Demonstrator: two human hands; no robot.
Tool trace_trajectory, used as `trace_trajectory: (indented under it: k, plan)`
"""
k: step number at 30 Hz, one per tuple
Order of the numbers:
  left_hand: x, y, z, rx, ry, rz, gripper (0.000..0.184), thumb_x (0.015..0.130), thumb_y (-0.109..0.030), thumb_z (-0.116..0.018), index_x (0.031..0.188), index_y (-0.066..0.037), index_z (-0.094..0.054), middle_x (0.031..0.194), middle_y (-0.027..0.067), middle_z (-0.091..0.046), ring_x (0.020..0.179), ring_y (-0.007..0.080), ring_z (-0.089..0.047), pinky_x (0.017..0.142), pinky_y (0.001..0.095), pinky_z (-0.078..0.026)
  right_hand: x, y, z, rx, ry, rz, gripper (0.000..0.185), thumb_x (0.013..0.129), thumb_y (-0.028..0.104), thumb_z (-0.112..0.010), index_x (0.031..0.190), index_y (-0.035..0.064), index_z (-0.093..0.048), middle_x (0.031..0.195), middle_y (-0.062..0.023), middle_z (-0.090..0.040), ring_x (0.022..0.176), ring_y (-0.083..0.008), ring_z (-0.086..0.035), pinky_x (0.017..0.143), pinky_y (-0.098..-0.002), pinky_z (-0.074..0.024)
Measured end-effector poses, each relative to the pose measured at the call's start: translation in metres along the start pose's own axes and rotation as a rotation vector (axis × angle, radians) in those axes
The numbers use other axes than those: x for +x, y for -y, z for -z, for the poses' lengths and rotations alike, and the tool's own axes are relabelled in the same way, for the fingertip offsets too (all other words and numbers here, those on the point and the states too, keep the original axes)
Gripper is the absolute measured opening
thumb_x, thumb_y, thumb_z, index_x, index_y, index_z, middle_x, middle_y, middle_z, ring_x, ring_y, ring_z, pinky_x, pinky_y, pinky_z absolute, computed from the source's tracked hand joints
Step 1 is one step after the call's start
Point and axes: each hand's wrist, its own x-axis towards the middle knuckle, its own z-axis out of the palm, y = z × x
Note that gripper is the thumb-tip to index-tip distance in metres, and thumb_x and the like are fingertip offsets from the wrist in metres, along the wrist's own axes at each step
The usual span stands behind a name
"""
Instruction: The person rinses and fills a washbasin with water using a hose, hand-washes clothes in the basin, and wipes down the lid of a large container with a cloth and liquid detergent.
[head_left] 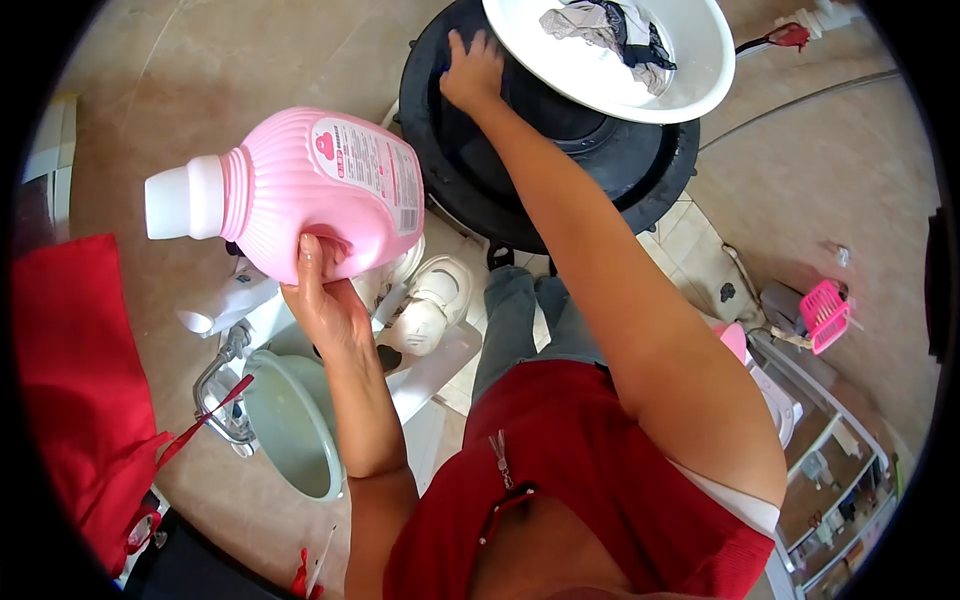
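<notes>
My left hand [328, 300] is closed around the handle of a large pink detergent bottle [290, 200]. The bottle lies tilted on its side, its white cap [185, 198] on and pointing left, its printed label facing up. On the round black lid [600, 190] rests my right hand [474, 70], fingers apart and holding nothing; what lies under the palm is hidden. A white basin [700, 85] with some dark and grey cloth [610, 30] in it stands on the far right part of the lid.
Below the bottle are white shoes [432, 300] and a pale green basin [290, 430] beside a metal faucet [225, 390]. Red cloth [75, 390] hangs at the left. A pink basket [824, 316] and a white shelf rack [830, 440] stand at the right.
</notes>
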Motion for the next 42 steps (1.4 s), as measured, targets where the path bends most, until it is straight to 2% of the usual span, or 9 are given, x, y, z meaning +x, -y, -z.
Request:
trace_trajectory:
  k: [4,10,16,22,27,30,33,36,42]
  plan:
    - [0.003,0.004,-0.005,-0.016,0.018,-0.007,0.008,0.085,-0.008,-0.061,0.090,-0.004,-0.056,0.073,-0.0003,-0.050,0.064,0.0085,-0.042,0.063,0.0265,-0.040,-0.032,-0.003,0.007,0.071,-0.067,0.223,0.054,0.069,0.010,-0.062,0.121,0.0147,-0.052,0.121,-0.0188,-0.047,0.112,-0.0367,-0.044,0.095,-0.0449,-0.0355]
    - [0.000,0.005,-0.016,-0.033,0.016,-0.008,0.007,0.085,-0.008,-0.061,0.088,-0.005,-0.056,0.072,-0.0003,-0.050,0.063,0.0086,-0.042,0.062,0.0253,-0.039,-0.097,-0.011,0.058,0.300,0.077,0.450,0.026,0.079,0.007,-0.046,0.101,0.0147,-0.059,0.099,-0.0099,-0.055,0.099,-0.0286,-0.052,0.087,-0.0421,-0.0383]
    - [-0.009,-0.004,-0.030,-0.014,0.060,-0.051,0.006,0.085,-0.007,-0.062,0.086,-0.004,-0.057,0.070,-0.0002,-0.049,0.061,0.0089,-0.041,0.060,0.0253,-0.038,-0.148,-0.064,0.129,0.334,0.563,0.544,0.024,0.079,0.005,-0.046,0.096,0.0177,-0.058,0.092,-0.0063,-0.057,0.094,-0.0249,-0.056,0.082,-0.0394,-0.0393]
    - [-0.008,-0.007,-0.038,-0.046,0.085,-0.066,0.006,0.084,-0.007,-0.062,0.084,-0.003,-0.058,0.066,-0.0016,-0.045,0.059,0.0081,-0.037,0.059,0.0251,-0.036,-0.145,-0.121,0.180,0.354,0.959,0.172,0.032,0.079,0.003,-0.043,0.105,0.0154,-0.056,0.104,-0.0113,-0.060,0.100,-0.0298,-0.056,0.088,-0.0365,-0.0388]
    - [0.000,-0.006,-0.044,-0.062,0.101,-0.049,0.006,0.084,-0.007,-0.062,0.082,-0.005,-0.057,0.066,-0.0025,-0.043,0.058,0.0080,-0.036,0.058,0.0252,-0.035,-0.139,-0.123,0.182,1.063,0.907,-0.255,0.047,0.079,0.015,-0.053,0.126,0.0089,-0.047,0.115,-0.0171,-0.054,0.100,-0.0324,-0.054,0.084,-0.0355,-0.0425]
    - [0.008,-0.008,-0.047,-0.064,0.101,-0.046,0.006,0.084,-0.007,-0.062,0.082,-0.005,-0.057,0.066,-0.0024,-0.043,0.058,0.0081,-0.036,0.057,0.0254,-0.035,-0.144,-0.098,0.213,-0.120,0.616,0.190,0.053,0.079,0.022,-0.059,0.129,0.0105,-0.044,0.115,-0.0167,-0.053,0.108,-0.0243,-0.051,0.083,-0.0374,-0.0436]
    - [0.017,-0.009,-0.048,-0.056,0.128,-0.069,0.006,0.084,-0.007,-0.062,0.082,-0.005,-0.057,0.066,-0.0022,-0.043,0.059,0.0081,-0.036,0.057,0.0255,-0.036,-0.161,-0.100,0.193,0.033,0.370,0.355,0.059,0.079,0.034,-0.062,0.132,0.0189,-0.042,0.120,-0.0179,-0.049,0.113,-0.0281,-0.047,0.084,-0.0434,-0.0430]
    - [0.029,-0.011,-0.047,-0.053,0.155,-0.084,0.006,0.084,-0.007,-0.062,0.083,-0.004,-0.057,0.066,-0.0020,-0.043,0.059,0.0081,-0.036,0.057,0.0255,-0.036,-0.185,-0.081,0.178,-0.024,0.254,0.438,0.054,0.080,0.033,-0.061,0.130,0.0237,-0.045,0.125,-0.0208,-0.043,0.109,-0.0356,-0.045,0.084,-0.0477,-0.0406]
    - [0.050,-0.018,-0.044,-0.048,0.149,-0.110,0.006,0.084,-0.006,-0.062,0.084,-0.003,-0.058,0.066,-0.0010,-0.045,0.059,0.0083,-0.038,0.057,0.0258,-0.036,-0.172,-0.047,0.107,0.323,0.269,0.227,0.037,0.077,0.004,-0.056,0.111,0.0191,-0.059,0.121,-0.0173,-0.045,0.106,-0.0354,-0.046,0.087,-0.0462,-0.0404]
